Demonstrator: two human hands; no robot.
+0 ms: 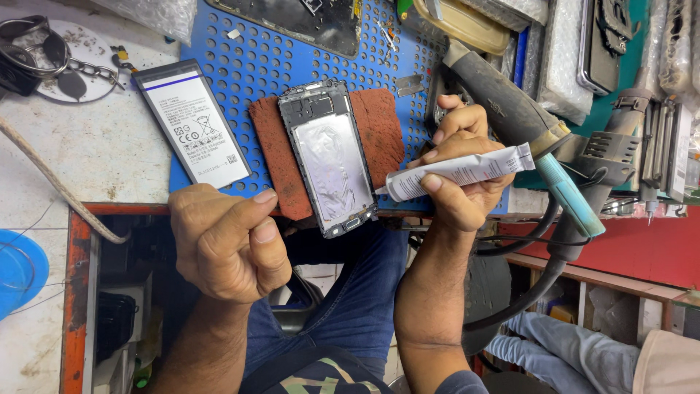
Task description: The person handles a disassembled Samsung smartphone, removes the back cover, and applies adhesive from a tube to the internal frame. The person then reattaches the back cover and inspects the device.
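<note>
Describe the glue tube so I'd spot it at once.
Start at the blue perforated mat, then the opened phone frame on the red-brown pad. Beside its lower edge, the right hand holds the glue tube: white, slim, crimped end, nozzle toward the frame.

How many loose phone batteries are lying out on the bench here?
1. The white battery lies on the bench at the left edge of the blue perforated mat, left of the opened phone frame on the red pad. Others may be hidden among the clutter at right.
</note>
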